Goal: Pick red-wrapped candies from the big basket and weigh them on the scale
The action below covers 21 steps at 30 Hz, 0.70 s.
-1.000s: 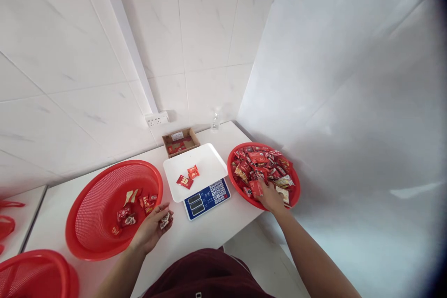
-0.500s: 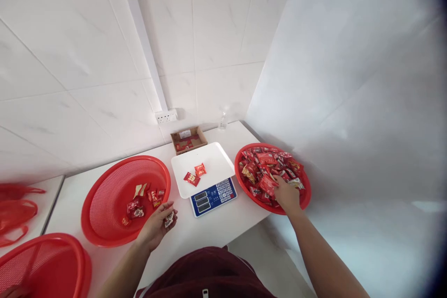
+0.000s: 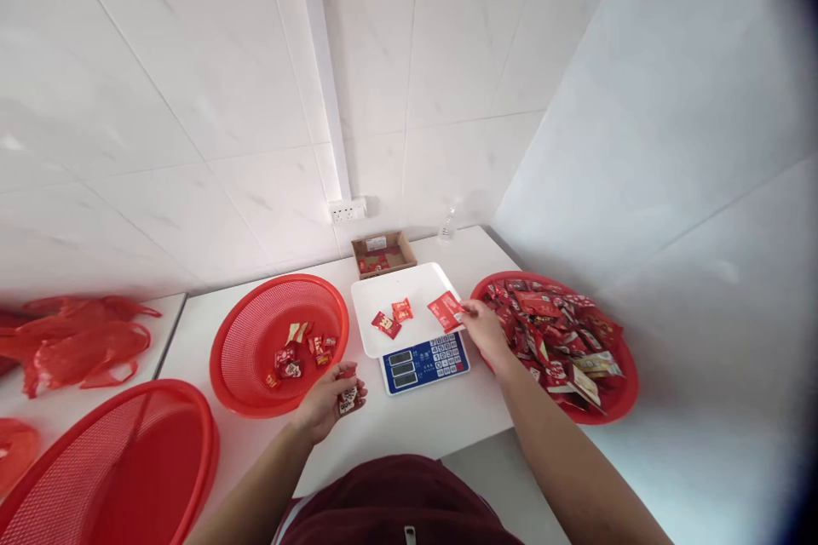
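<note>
My right hand (image 3: 484,327) pinches a flat red snack packet (image 3: 446,311) by its edge, over the right side of the white scale tray (image 3: 418,330). Two small red packets (image 3: 387,324) lie on that tray. Below it shows the scale's blue keypad panel (image 3: 424,364). In front of the middle red basket, my left hand (image 3: 330,403) is closed around small wrapped snacks (image 3: 348,399), the visible one white and brown. A red basket (image 3: 630,396) heaped with red packets stands to the right, beside my right forearm.
The middle red basket (image 3: 221,341) holds several packets at its bottom. Another red basket (image 3: 208,443) sits at the lower left, with red plastic bags (image 3: 89,349) behind it. A cardboard box (image 3: 384,255) and a clear bottle (image 3: 447,226) stand by the wall.
My right hand has moved left from the full basket to the scale tray, carrying the red packet. My left hand still grips its snacks. The view has turned left.
</note>
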Available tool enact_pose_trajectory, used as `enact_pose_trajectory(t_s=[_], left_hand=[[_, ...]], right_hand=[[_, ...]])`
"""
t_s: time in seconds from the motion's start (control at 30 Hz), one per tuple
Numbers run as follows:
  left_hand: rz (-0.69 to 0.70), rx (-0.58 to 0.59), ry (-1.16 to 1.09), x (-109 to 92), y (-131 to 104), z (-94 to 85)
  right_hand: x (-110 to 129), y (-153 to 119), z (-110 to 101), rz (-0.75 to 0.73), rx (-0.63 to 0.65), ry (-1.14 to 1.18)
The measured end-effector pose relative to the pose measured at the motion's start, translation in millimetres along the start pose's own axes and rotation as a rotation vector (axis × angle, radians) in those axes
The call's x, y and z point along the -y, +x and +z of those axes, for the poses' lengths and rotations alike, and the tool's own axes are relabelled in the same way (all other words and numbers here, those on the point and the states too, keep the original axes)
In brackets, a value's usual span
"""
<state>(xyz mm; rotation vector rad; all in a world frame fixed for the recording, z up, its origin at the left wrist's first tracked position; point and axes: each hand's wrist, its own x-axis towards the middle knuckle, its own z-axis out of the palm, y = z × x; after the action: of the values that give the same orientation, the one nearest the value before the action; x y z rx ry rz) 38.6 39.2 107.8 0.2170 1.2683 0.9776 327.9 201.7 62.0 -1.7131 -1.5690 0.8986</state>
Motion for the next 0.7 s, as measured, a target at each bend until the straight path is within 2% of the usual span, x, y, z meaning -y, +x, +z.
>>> enact_pose_trajectory(t_s=[0.13, 0.2, 0.3, 0.37, 0.47, 0.57, 0.63, 0.7], left_hand=[[0.022, -0.021, -0.005, 2.1, -4.0, -7.7], [0.023, -0.046, -0.012, 3.6, -5.6, -13.2], [0.025, -0.069, -0.029, 4.7, -7.7, -21.4], [0.031, -0.069, -0.046, 4.8, -8.7, -26.6], [0.042, -0.068, -0.066, 5.0, -8.9, -34.9], [0.04, -0.072, -0.07, 6.4, -7.0, -43.7], [0.033, -0.063, -0.07, 7.4, -4.9, -48.8], [0.029, -0.044, -0.068, 7.5, -2.8, -52.5]], right_hand=[[18.7, -2.6, 53.6, -0.142, 0.186, -0.345], [28.4, -8.9, 76.7, -0.161, 0.264, -0.464], [41.9, -15.7, 101.6, -0.184, 0.389, -0.555], [45.7, -16.4, 109.2, -0.237, 0.416, -0.575], [39.9, -13.4, 108.4, -0.353, 0.378, -0.569], [25.9, -8.7, 102.2, -0.424, 0.241, -0.568], [17.0, -5.2, 100.8, -0.343, 0.095, -0.587], [11.0, -1.6, 103.1, -0.223, 0.012, -0.604]])
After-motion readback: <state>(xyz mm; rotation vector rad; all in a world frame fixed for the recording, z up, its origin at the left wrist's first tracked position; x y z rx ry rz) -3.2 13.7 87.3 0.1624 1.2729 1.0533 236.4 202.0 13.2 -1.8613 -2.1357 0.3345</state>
